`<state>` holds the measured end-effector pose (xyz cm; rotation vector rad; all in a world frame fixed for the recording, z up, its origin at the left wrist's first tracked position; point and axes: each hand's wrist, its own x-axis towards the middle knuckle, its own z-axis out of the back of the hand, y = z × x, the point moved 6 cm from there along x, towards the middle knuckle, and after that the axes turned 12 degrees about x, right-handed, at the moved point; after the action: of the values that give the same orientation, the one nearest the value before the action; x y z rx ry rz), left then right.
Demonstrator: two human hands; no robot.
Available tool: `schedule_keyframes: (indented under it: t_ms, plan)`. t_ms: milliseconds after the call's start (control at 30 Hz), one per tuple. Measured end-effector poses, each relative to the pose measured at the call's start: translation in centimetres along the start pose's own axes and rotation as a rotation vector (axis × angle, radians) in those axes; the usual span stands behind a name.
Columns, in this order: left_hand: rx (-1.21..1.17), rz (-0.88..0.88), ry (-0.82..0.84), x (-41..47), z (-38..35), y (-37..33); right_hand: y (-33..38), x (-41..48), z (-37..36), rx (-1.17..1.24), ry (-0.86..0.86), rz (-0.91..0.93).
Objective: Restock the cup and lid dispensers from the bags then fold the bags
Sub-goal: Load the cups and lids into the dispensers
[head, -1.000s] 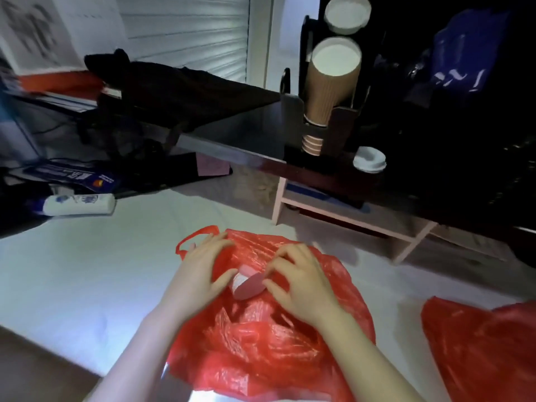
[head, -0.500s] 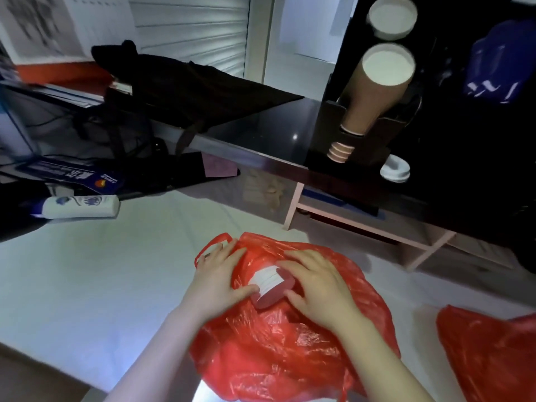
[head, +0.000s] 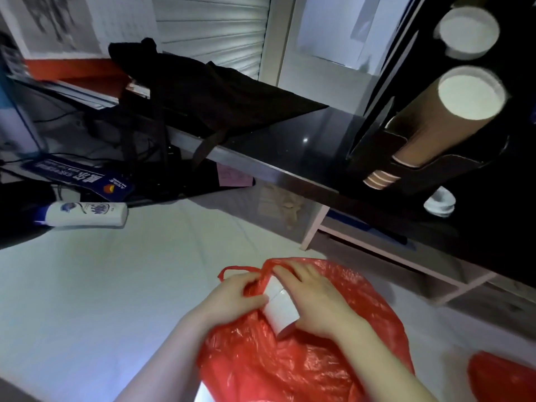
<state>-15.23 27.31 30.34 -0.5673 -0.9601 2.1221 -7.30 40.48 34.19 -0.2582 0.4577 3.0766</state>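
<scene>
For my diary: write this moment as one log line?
left hand holds red bag | right hand grips white stack | cup dispenser untouched

Dim room: white roller shutter (head: 211, 27) behind dark glossy counter (head: 290, 146).

White shampoo bottle (head: 84, 213) lies on its side at 9 o'clock, on the white sheet (head: 87, 300). Blue pamphlet (head: 84, 181) just beyond it. Black cloth (head: 208, 97) drapes the dark counter (head: 313, 146) at 11 o'clock

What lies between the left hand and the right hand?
In the head view, a white stack, partly inside the near red bag.
</scene>
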Motion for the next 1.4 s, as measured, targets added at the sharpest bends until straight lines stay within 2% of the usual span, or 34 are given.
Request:
schedule_keyframes:
  t_ms: [200,367,500,667,733,833,1000,1167,1267,1400]
  plan:
    - [-0.115,0.027,0.048,0.6,-0.4,0.2,-0.2,-0.3,-0.1,0.028,-0.001,0.002]
    - [0.039,0.043,-0.078,1.1,0.5,0.4,0.1,-0.8,1.1,0.127,-0.096,0.059]
    - [0.113,0.085,-0.180,1.1,1.1,0.7,-0.4,-2.3,2.7,0.404,-0.223,0.011]
    - [-0.057,-0.034,-0.363,-0.6,2.8,-2.4,-2.1,-4.4,4.6,0.826,-0.551,-0.164]
    - [-0.064,-0.125,-0.331,-1.5,3.2,-4.5,-2.3,-4.8,5.1,0.996,-0.649,-0.173]
    - [-0.020,-0.223,-0.234,-2.0,2.9,-7.5,-1.5,-5.3,5.9,1.187,-0.697,-0.062]
    - [-0.217,-0.297,-0.206,-2.6,2.9,-10.7,0.5,-5.9,6.6,1.159,-0.579,0.103]
    - [-0.161,-0.345,-0.251,-2.1,2.4,-12.4,-0.2,-7.1,7.1,1.203,-0.384,0.145]
    - [-0.119,-0.373,-0.258,-1.1,1.4,-14.1,-1.6,-8.6,8.2,1.228,-0.424,0.116]
    - [-0.065,-0.402,-0.291,0.2,0.5,-16.9,-4.4,-10.5,10.0,1.121,-0.642,0.000]
